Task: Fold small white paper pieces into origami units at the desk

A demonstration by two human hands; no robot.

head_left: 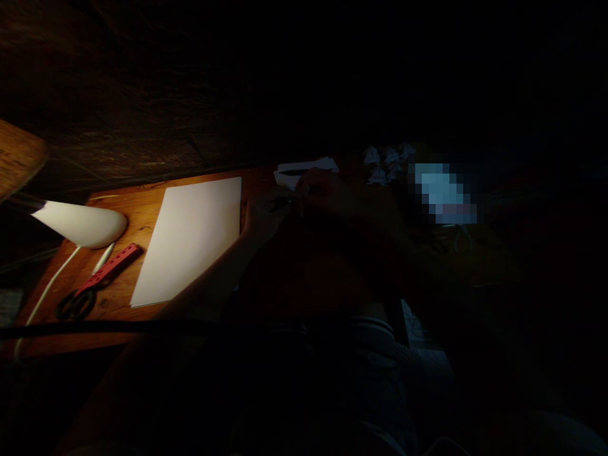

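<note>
The scene is very dark, lit only at the left. My left hand [266, 212] rests on the wooden table [137, 202] just right of a large white sheet of paper [192, 237], fingers curled around something thin and dark that I cannot make out. My right hand [320, 187] sits close beside it, over a small white piece of paper [304, 168] with a dark shape on it. The right hand's fingers are lost in shadow. Both hands nearly touch each other.
A white lamp head [83, 223] with its cord shines at the left. A red ruler-like strip [111, 266], a white pen [103, 258] and dark-handled scissors [76, 305] lie near it. Crumpled white paper [387, 161] sits at the back right.
</note>
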